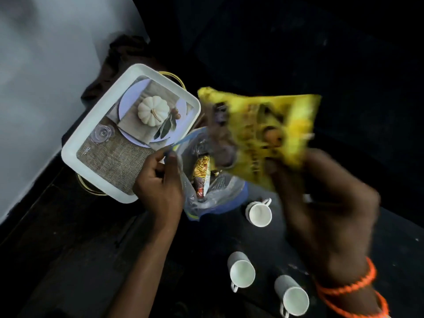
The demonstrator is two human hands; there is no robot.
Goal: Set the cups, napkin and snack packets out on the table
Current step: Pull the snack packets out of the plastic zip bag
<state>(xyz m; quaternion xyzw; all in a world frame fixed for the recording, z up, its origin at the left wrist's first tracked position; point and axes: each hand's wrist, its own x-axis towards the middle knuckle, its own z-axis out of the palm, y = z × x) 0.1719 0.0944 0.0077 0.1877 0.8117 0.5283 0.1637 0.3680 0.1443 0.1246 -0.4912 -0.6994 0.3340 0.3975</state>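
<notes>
My right hand (325, 210) grips a yellow snack packet (263, 134) by its lower edge and holds it up above the table, blurred by motion. My left hand (160, 177) pinches the rim of a clear plastic bag (218, 191) and keeps it open. More snack packets (202, 173) show inside the bag. Three white cups stand on the dark table (91, 260): one (259, 213) beside the bag, one (242, 270) nearer me, one (293, 297) at the lower right. No napkin is visible.
A white tray (96, 134) with a printed pumpkin picture and gold handles lies at the left of the bag. A pale wall (41, 76) runs along the table's left side. The area behind the table is dark.
</notes>
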